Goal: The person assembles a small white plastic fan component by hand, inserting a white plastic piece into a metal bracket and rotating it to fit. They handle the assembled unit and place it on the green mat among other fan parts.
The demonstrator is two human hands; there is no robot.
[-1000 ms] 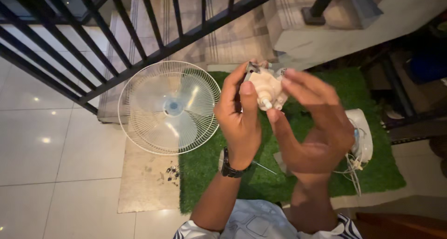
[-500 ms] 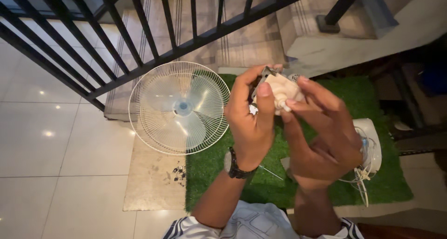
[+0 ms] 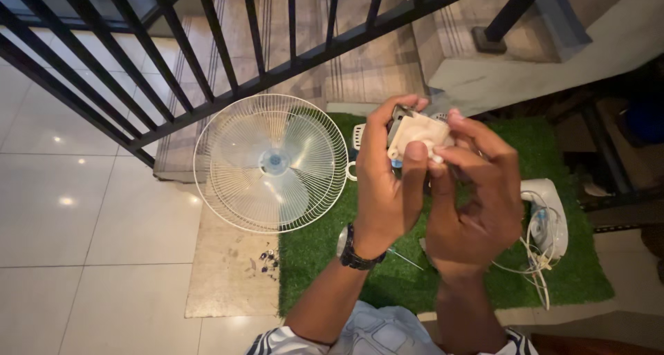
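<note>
Held up between both hands: a small cream plastic gearbox [image 3: 415,133], above the green artificial grass mat [image 3: 387,272]. Left hand [image 3: 387,182] clasped around its side, thumb pressed on front. Right hand [image 3: 474,203] fingertips pinching its small shaft. White fan guard [image 3: 270,162] lying left.

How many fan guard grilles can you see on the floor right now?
1: a white wire grille with blades under it, lying below the black railing left of both hands. Another could be hidden behind the hands.

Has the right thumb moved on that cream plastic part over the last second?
Yes. The right hand has closed in; its thumb now presses the cream part, which the left hand grips.
</note>
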